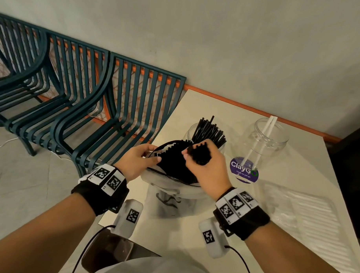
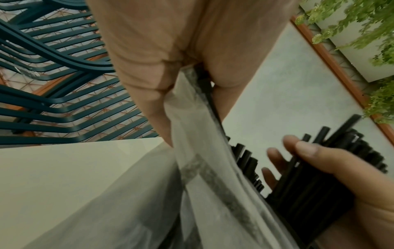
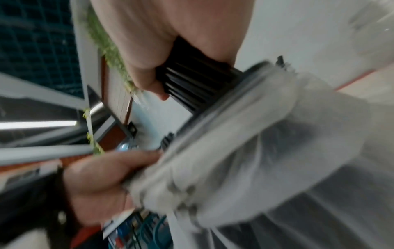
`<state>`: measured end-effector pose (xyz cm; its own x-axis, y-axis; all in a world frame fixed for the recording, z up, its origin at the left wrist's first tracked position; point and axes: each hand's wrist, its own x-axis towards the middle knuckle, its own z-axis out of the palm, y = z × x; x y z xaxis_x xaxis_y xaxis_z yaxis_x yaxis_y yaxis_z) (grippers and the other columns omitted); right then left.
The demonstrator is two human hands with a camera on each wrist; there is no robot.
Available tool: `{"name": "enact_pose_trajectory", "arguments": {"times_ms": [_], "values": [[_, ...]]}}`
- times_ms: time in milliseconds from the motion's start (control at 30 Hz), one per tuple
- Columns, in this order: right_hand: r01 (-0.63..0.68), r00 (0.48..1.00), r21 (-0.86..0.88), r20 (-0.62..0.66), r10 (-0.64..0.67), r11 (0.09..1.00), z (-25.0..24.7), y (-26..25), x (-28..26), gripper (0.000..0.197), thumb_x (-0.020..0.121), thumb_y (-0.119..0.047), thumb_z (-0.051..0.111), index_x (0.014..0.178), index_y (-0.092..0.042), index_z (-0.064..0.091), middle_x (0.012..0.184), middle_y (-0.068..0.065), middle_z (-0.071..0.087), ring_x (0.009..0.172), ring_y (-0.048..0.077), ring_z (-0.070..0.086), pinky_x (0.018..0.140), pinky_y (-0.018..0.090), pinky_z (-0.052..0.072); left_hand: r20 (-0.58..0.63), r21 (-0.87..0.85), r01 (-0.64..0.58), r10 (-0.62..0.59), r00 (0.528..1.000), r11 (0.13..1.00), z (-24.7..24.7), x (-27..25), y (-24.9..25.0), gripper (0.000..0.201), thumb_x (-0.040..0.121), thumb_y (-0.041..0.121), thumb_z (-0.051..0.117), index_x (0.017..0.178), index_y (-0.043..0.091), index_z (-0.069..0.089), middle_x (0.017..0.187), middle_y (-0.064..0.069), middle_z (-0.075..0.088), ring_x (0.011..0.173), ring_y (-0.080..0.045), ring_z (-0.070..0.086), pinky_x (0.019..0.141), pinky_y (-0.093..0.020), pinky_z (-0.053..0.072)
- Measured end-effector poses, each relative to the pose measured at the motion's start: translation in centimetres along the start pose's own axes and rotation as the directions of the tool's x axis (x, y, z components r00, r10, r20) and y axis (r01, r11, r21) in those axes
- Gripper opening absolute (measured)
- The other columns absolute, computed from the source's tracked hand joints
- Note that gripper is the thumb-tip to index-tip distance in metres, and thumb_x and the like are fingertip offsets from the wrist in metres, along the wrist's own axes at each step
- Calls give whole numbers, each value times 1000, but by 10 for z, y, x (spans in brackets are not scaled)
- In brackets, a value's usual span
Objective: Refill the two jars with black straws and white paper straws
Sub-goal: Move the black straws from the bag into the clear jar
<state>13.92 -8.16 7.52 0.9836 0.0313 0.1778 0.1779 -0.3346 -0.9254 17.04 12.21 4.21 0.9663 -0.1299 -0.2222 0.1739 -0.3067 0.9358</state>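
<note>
Black straws [image 1: 175, 162] filled a white plastic bag [image 1: 173, 189] that stood on the pale surface [image 1: 192, 234], just in front of the person. The left hand [image 1: 136, 161] pinched the bag's rim between thumb and fingers and kept the mouth wide. The right hand [image 1: 206, 163] was curled tight around a bundle [image 1: 201, 155] of these straws at the bag's mouth; in the right wrist view the picture was blurred, so it seemed the lower ends of the bundle were inside the bag, but I could not tell for sure. Just behind the bag stood a clear jar [image 1: 190, 132] with many black straws leaning in it. To its right, a little apart, a second clear jar [image 1: 266, 139] held only two white paper straws [image 1: 258, 143], and it stood partly over a purple round sticker [image 1: 244, 169] on the surface. At the right lay a clear packet [image 1: 307, 218], apparently of white straws. Beyond the surface's left edge stood dark green slatted chairs [image 1: 84, 92] against a grey wall [image 1: 219, 35].
</note>
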Motion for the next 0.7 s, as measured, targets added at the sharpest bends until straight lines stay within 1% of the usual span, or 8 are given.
{"name": "enact_pose_trajectory", "arguments": {"times_ms": [67,133,233,367,467,567,633,700], "values": [[-10,998,90,-57,15,996,-16,-14,3,16,84,-10,69,90,-20,58,93,-4,72,93,7,67,87,19,50,2,7,6,-6,1000,1000,-2,1,-1,19,86,17,66,105,20,64,102,-13,67,97,-28,64,93,-45,50],[4,991,153,-129,16,988,-34,-29,9,16,85,-12,68,89,-24,57,90,-3,72,94,15,69,91,31,51,-3,1,15,-15,1000,1000,-3,3,-2,20,86,16,65,107,17,63,103,-14,67,94,-26,64,90,-40,52],[36,979,308,-203,28,951,-58,-46,23,14,86,-9,66,94,-17,58,86,-5,72,91,19,70,87,40,54,-8,5,7,-7,1000,1000,-4,5,-2,17,87,14,65,103,18,64,101,-15,67,89,-23,63,86,-37,51],[105,957,537,-284,62,837,-84,-61,44,28,87,-4,64,113,0,54,90,-1,69,85,18,69,78,29,54,-22,10,9,-9,1000,1000,-8,7,-3,16,87,13,64,102,18,65,99,-11,68,91,-23,63,90,-42,49],[171,949,609,-313,36,774,-99,-72,55,33,87,-2,64,116,-1,50,90,1,67,85,18,67,76,27,52,-25,52,12,-11,1000,999,-12,8,-4,18,87,16,64,105,17,64,100,-10,68,96,-25,62,92,-41,48],[261,936,639,-350,-29,724,-109,-81,66,35,87,-1,64,116,-3,45,91,3,65,86,20,65,81,30,51,-31,68,9,-7,999,998,-13,8,-3,18,88,15,64,106,12,64,99,-10,66,95,-25,60,89,-37,46],[309,913,609,-404,-50,730,-108,-81,76,33,86,0,65,112,-3,45,91,4,65,86,22,65,83,32,51,-22,75,2,-1,1000,997,-13,6,-1,17,88,13,63,105,10,64,97,-10,66,93,-25,60,88,-37,46],[306,902,533,-428,-61,789,-100,-75,87,26,85,-1,65,105,-6,49,93,5,65,87,23,66,84,33,52,-13,90,-3,4,1000,996,-14,5,-1,16,88,14,63,104,13,65,99,-11,67,96,-28,61,92,-41,46]]}}
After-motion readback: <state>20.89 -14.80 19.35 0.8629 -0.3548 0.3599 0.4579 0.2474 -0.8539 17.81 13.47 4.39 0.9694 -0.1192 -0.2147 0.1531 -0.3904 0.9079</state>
